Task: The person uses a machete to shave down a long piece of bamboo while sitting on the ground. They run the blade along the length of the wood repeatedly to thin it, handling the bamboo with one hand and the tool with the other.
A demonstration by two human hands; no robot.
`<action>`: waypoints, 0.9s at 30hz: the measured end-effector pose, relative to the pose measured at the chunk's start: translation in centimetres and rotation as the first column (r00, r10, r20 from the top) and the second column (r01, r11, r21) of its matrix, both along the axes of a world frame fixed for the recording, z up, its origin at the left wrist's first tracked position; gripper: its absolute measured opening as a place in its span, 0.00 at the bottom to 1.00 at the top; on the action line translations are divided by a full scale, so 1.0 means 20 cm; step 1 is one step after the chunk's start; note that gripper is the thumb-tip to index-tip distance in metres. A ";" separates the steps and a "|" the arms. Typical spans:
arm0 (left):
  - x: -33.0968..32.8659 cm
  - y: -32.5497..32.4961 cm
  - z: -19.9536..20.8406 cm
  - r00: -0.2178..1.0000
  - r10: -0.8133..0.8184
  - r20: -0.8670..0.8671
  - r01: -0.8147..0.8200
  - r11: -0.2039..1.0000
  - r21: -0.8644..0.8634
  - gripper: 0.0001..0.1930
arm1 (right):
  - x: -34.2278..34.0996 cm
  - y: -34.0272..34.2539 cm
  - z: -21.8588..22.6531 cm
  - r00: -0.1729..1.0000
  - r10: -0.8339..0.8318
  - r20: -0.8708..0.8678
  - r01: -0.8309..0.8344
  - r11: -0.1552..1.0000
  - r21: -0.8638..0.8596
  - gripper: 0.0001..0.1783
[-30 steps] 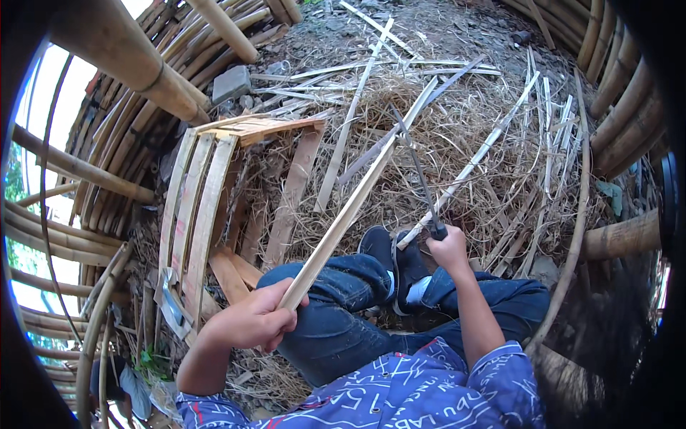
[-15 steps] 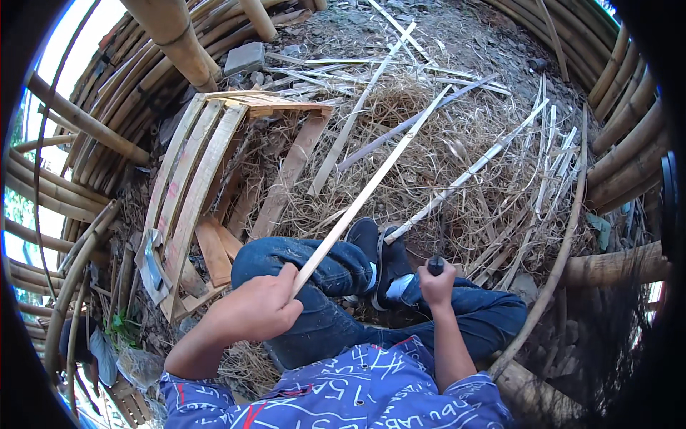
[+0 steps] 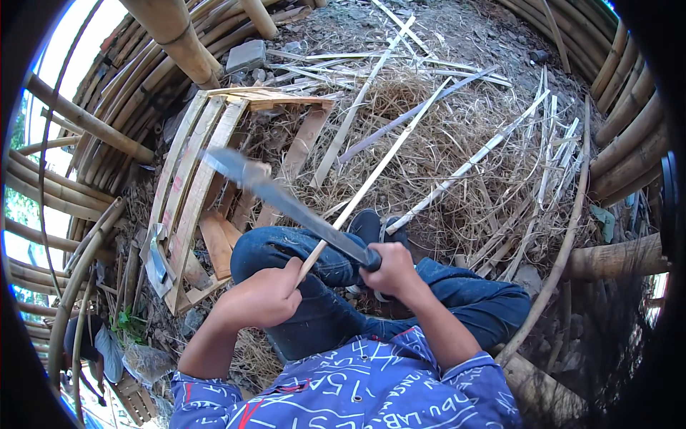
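Observation:
My left hand is closed around the near end of a long, pale bamboo strip, which slants up and to the right over my knee. In my right hand is the black handle of a machete. Its long blade points up and left, crossing over the strip just beyond my left fingers. The far part of the blade is smeared by motion; whether its edge touches the strip I cannot tell. Beneath both hands are my legs in blue jeans, and dark shoes show between them.
A wooden slatted crate stands at the left. Curly shavings cover the ground ahead, with several loose strips across them. Thick bamboo poles rise at the far left, and more bamboo rails line the right. A grey block lies far left.
My right hand has moved left and slightly up, swinging the machete from near my right knee to across the strip. My left hand keeps its hold, with the strip shifted slightly.

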State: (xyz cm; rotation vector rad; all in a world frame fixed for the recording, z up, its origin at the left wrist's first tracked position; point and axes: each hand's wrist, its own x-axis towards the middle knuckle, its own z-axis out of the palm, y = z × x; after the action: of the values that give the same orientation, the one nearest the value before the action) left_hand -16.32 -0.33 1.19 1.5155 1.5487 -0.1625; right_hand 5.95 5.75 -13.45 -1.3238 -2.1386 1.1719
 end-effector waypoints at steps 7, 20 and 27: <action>-0.01 -0.02 0.00 0.993 0.048 0.107 -0.058 0.995 0.084 0.12 | 0.01 0.12 -0.05 0.990 -0.036 0.134 0.013 0.986 0.166 0.11; -0.01 -0.02 -0.01 1.000 0.015 0.016 -0.016 0.998 0.067 0.11 | 0.31 0.28 -0.16 0.895 -0.342 0.285 0.335 0.939 0.074 0.10; -0.03 -0.03 -0.03 0.997 -0.015 0.076 0.006 0.993 0.114 0.11 | 0.15 0.13 -0.07 0.971 -0.222 0.087 0.215 0.973 0.083 0.10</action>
State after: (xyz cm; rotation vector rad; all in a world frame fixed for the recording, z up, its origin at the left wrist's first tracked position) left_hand -17.00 -0.87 0.56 1.6003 1.5112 -0.0221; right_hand 8.86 8.33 -14.94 -1.5653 -2.0156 0.9508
